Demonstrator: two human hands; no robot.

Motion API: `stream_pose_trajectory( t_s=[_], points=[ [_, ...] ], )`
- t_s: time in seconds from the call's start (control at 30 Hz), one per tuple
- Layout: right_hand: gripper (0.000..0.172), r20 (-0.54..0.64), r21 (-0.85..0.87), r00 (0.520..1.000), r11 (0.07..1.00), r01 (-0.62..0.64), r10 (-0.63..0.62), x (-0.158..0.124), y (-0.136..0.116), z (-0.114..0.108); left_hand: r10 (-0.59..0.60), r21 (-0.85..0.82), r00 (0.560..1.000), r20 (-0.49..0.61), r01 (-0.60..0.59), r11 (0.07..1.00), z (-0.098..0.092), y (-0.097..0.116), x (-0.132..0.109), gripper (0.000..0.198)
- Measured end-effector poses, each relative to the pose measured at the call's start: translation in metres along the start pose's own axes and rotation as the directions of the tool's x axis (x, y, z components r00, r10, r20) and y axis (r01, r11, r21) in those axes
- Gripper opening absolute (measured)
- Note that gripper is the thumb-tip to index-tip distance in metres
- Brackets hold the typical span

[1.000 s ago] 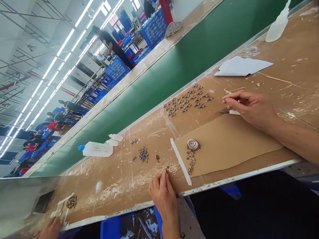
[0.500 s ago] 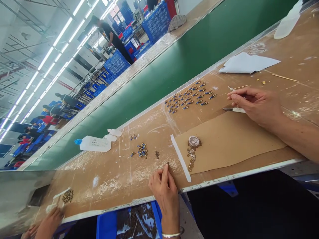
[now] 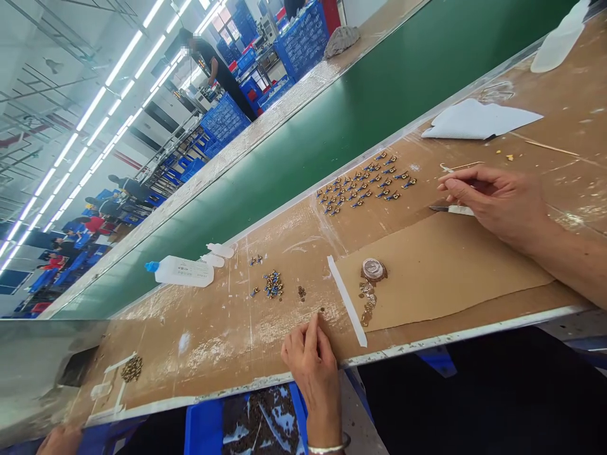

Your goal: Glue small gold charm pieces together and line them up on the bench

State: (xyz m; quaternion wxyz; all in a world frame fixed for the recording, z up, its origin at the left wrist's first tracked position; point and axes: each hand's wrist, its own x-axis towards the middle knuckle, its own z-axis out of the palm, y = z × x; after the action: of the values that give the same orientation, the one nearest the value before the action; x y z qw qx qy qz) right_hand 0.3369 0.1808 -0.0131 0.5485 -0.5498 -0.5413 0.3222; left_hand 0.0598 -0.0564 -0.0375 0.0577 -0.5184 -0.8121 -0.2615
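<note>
My left hand (image 3: 310, 357) rests at the table's near edge, its index finger stretched out. Just beyond that fingertip lies a small dark piece (image 3: 322, 309), with a little cluster of similar pieces (image 3: 301, 292) farther off. Over the right part of the table, my right hand (image 3: 497, 199) has thumb and index finger pinched together; whatever is between them is too small to make out. Under it lies a knife (image 3: 458, 209), its handle partly hidden by the hand. A thin stick (image 3: 467, 165) shows behind the fingers. Small blue-and-gold parts (image 3: 363, 183) lie in rows to the left.
A brown cardboard sheet (image 3: 446, 272) bears a round lid-like dish (image 3: 373, 270) with wet spill beside it. Leftward are a heap of blue-and-gold parts (image 3: 273, 284) and a blue-capped bottle (image 3: 184, 272). A green conveyor belt (image 3: 284, 158) runs behind. A co-worker's hand (image 3: 61, 439) shows lower left.
The view has shifted slightly. My left fingertip has drawn back a little from the small dark piece. The co-worker's hand at lower left has pulled away from the gold pile. My right hand keeps its pinch.
</note>
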Motion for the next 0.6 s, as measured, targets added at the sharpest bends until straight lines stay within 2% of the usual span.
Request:
stream_pose_trajectory(
  t_s=[0.1,0.23,0.3,0.4,0.5,0.6],
  points=[
    [0.022,0.013,-0.013,1.000,1.000,-0.009,0.010,0.000,-0.002,0.000,-0.062,0.049,0.995,-0.081,0.066,0.997,-0.011,-0.023,0.022,0.029],
    [0.024,0.011,-0.086,0.999,0.996,-0.038,0.039,-0.001,0.000,-0.001,-0.126,0.110,0.984,-0.125,0.140,0.984,-0.026,-0.065,0.072,0.033],
    [0.025,0.019,-0.105,0.999,0.994,-0.041,0.043,-0.001,0.003,-0.002,-0.125,0.138,0.987,-0.100,0.138,0.981,-0.029,-0.083,0.096,0.032],
    [0.027,0.028,-0.098,0.999,0.994,-0.041,0.044,-0.001,0.005,-0.003,-0.070,0.169,0.998,-0.007,0.070,0.983,-0.028,-0.099,0.122,0.027],
    [0.030,0.022,-0.092,0.998,0.994,-0.064,0.066,0.000,0.005,-0.003,-0.019,0.194,0.997,0.081,0.003,0.981,-0.026,-0.105,0.137,0.023],
    [0.032,0.014,-0.081,0.997,0.994,-0.070,0.072,0.001,0.003,-0.002,0.001,0.215,0.993,0.118,-0.026,0.976,-0.025,-0.109,0.143,0.021]
  ],
)
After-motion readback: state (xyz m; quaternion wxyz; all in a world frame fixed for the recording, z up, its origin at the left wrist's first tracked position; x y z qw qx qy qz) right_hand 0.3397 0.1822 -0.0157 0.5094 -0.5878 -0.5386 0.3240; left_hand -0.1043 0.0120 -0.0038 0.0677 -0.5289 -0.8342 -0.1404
